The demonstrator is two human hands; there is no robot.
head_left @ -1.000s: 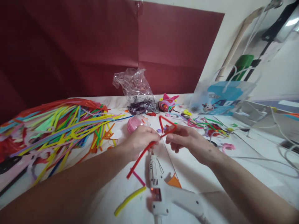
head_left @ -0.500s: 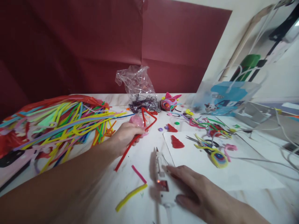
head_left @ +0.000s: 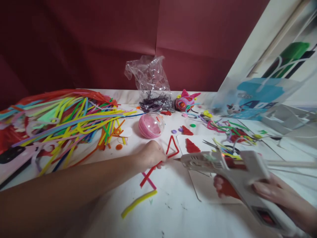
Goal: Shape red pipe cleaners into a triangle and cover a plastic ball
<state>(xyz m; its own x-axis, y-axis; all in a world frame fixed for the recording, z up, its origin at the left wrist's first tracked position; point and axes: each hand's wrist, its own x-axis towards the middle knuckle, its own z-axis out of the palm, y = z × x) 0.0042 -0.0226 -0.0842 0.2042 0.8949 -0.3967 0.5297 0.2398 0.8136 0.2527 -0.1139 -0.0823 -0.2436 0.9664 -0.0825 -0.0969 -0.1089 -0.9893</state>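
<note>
Pinched in my left hand is a red pipe cleaner, bent into a triangle at its far end, with a straight tail pointing toward me. My right hand is wrapped around the handle of a white hot glue gun. Its nozzle points left, close to the bent red piece; whether they touch I cannot tell. Just beyond my left hand rests a clear ball partly wrapped in pink. Short pink and yellow pipe cleaner pieces lie in front, the red tail crossing the pink one.
Loose pipe cleaners heap up at the left. Two red triangles lie near the white sheet, with scissors beyond the glue gun. Behind stand a clear plastic bag, a decorated pink figure and a printed carrier bag.
My right hand has picked the glue gun up off the table and turned it leftward. My left hand has moved nearer with the red pipe cleaner, away from the pink ball.
</note>
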